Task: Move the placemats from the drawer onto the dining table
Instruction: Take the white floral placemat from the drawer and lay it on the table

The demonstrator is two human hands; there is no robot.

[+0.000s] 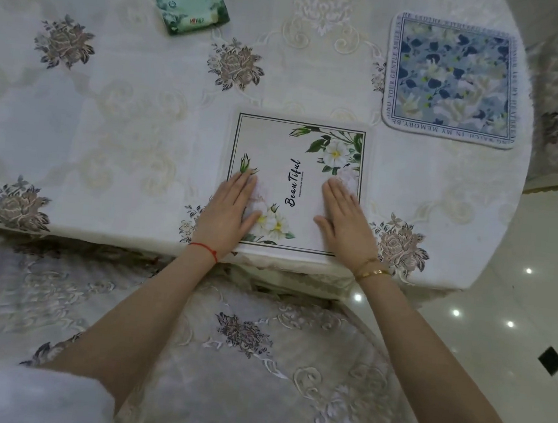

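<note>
Placemats are being shown on the dining tabletop [113, 132] in the head view, the only view given. A white placemat [298, 165], printed with white flowers, green leaves and the word "Beautiful" inside a thin dark frame, is lying flat at the near edge of the tabletop, its near border running just along that edge. It is being pressed down by both hands. The left hand [227, 211] is being laid flat on the mat's left part, fingers straight and close together, thumb spread toward the middle; a red string is being worn on its wrist. The right hand [347, 223] is being laid flat on the mat's right part in the same manner, fingers straight, thumb pointing inward; gold bangles are being worn on its wrist. Nothing is being grasped by either hand: both grips are released, palms down on the mat.

A second, blue floral placemat [453, 79] with rounded corners and a lettered border is lying flat farther back and to the right, near the tabletop's rounded edge, apart from the white one. A green tissue pack [191, 4] is lying at the far left, well apart from both mats. An embroidered cloth is covering the tabletop, and a chair with a similar cover [243, 338] is being seen beneath the forearms.
</note>
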